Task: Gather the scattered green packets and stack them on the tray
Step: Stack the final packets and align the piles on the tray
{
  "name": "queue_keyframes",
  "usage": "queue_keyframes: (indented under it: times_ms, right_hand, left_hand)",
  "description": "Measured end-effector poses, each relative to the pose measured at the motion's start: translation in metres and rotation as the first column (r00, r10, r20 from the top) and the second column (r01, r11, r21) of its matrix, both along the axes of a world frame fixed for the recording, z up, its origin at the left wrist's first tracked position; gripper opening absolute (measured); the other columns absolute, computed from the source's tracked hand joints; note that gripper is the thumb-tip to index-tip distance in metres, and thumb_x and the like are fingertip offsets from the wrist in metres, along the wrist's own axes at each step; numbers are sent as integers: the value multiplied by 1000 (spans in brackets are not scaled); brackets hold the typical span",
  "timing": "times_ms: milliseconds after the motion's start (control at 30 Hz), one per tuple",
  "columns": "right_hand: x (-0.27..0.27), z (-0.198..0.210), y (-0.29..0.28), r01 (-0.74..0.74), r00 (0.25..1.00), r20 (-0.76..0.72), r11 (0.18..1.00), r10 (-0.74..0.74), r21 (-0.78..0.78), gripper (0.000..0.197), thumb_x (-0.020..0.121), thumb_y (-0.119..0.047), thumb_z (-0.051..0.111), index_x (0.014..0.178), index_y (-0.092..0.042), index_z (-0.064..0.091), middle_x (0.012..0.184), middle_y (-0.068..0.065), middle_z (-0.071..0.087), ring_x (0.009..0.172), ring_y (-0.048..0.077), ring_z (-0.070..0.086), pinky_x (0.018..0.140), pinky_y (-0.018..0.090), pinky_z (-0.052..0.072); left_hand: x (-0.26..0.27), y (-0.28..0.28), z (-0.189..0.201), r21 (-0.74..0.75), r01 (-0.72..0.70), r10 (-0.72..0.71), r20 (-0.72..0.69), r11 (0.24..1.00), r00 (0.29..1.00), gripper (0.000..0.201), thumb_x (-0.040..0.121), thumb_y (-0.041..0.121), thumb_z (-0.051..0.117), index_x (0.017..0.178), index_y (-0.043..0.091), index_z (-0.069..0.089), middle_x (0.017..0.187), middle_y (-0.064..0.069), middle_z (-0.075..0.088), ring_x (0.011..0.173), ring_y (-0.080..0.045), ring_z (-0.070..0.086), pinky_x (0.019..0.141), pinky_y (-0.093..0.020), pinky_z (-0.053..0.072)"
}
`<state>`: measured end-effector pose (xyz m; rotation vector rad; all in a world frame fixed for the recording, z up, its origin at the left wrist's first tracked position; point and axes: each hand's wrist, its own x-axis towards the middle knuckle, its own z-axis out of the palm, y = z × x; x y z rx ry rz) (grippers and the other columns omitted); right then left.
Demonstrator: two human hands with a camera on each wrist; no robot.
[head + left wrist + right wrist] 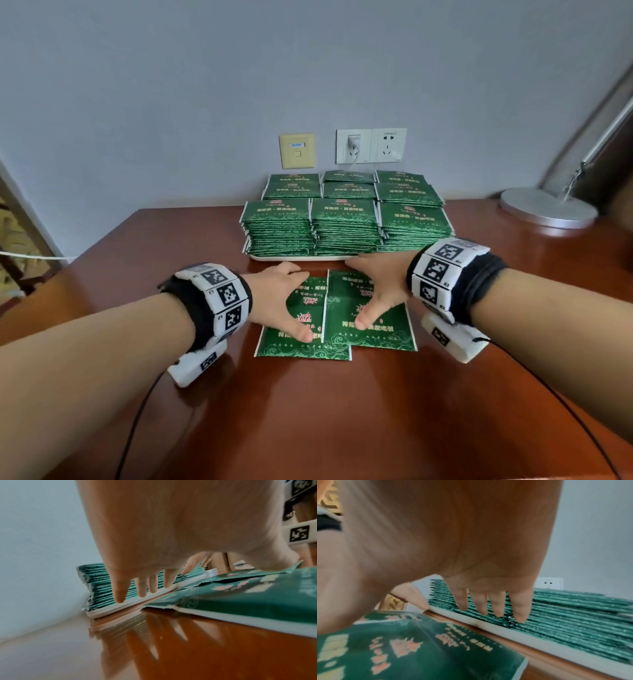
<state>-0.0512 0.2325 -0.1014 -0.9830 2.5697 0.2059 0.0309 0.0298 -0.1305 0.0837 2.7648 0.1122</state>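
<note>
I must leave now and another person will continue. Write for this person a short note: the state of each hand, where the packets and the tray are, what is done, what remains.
Left hand: open, fingers straight, thumb resting on the loose packets, no grip yet.
Right hand: open, fingers straight, thumb on the same packets.
Loose packets: a few, overlapping, flat on the wooden table, just in front of the tray; the exact count is unclear.
Tray: at the wall side of the table, carrying nine stacks of packets in three rows.
Done: most packets are stacked on the tray.
Left: push the loose packets together, lift them, place them on a stack.
</note>
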Motion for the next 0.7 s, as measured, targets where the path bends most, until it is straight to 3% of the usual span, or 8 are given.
queue_keyframes:
  times_ms: [100, 167, 233, 333, 433, 533, 600, 700]
  right_hand:
    - [7, -16, -3, 21, 997, 68, 996, -27, 91, 138, 53, -71, 76, 152, -24, -9, 160, -1, 2, 145, 19, 14, 117, 43, 17]
    - [11, -19, -3, 23, 999, 48, 999, -25, 44, 140, 52, -66, 80, 152, -21, -7, 159, 1, 13, 143, 21, 22, 115, 42, 24]
    - [13, -13, -1, 29, 1000, 2, 997, -29, -68, 134, 51, -59, 85, 152, -20, 6, 151, -1, 32, 135, 20, 37, 110, 37, 32]
    - [13, -3, 1, -10, 997, -77, 993, 1, -120, 108, 55, -48, 87, 143, -23, 30, 130, -5, 55, 114, 18, 56, 97, 33, 45]
    - [8, 4, 1, -30, 982, -188, 995, 11, -95, 67, 65, -37, 82, 122, -23, 52, 105, -4, 64, 93, 16, 60, 83, 30, 50]
    - [2, 8, 2, 9, 983, -180, 986, -39, -169, 35, 71, -31, 79, 100, -19, 65, 90, -2, 67, 83, 18, 62, 78, 31, 52]
    - [0, 12, 4, 24, 994, -102, 976, -47, -215, 23, 73, -29, 79, 91, -19, 68, 83, -2, 69, 79, 18, 64, 80, 32, 53]
    - [3, 21, 6, 52, 999, 25, 969, -47, -240, 12, 79, -27, 76, 87, -23, 69, 82, -3, 69, 78, 16, 64, 81, 30, 51]
  left_hand:
    - [3, 8, -1, 27, 48, -49, 43, 998, 998, 129, 63, 66, 74, 153, 20, -6, 158, 13, -14, 146, -11, 1, 120, -32, 10]
    - [3, 13, -3, 8, 77, -77, 54, 997, 996, 132, 62, 66, 75, 153, 20, -10, 159, 11, -13, 146, -10, -2, 120, -30, 6]
    - [1, 14, -4, -8, 85, -85, 49, 996, 995, 132, 62, 66, 75, 153, 19, -9, 160, 9, -7, 146, -11, 2, 118, -27, 7]
    - [2, 11, -1, -61, 98, -98, -4, 993, 995, 130, 59, 68, 76, 154, 19, 0, 159, 5, 7, 143, -14, 16, 118, -31, 18]
    - [5, 4, 5, -94, 79, -89, -109, 992, 990, 119, 60, 64, 78, 152, 24, 14, 155, 3, 26, 137, -16, 33, 111, -33, 32]
    - [10, -3, 13, -59, 32, -45, -229, 998, 972, 95, 65, 55, 79, 144, 25, 35, 138, 4, 50, 122, -17, 49, 98, -30, 43]
    - [13, -8, 21, -14, 31, -34, -282, 999, 959, 69, 70, 49, 78, 126, 19, 55, 114, 4, 61, 105, -18, 56, 85, -26, 46]
    - [12, -13, 32, 11, 46, -42, -275, 999, 960, 46, 73, 48, 76, 99, 12, 63, 88, 6, 59, 81, -12, 55, 67, -24, 43]
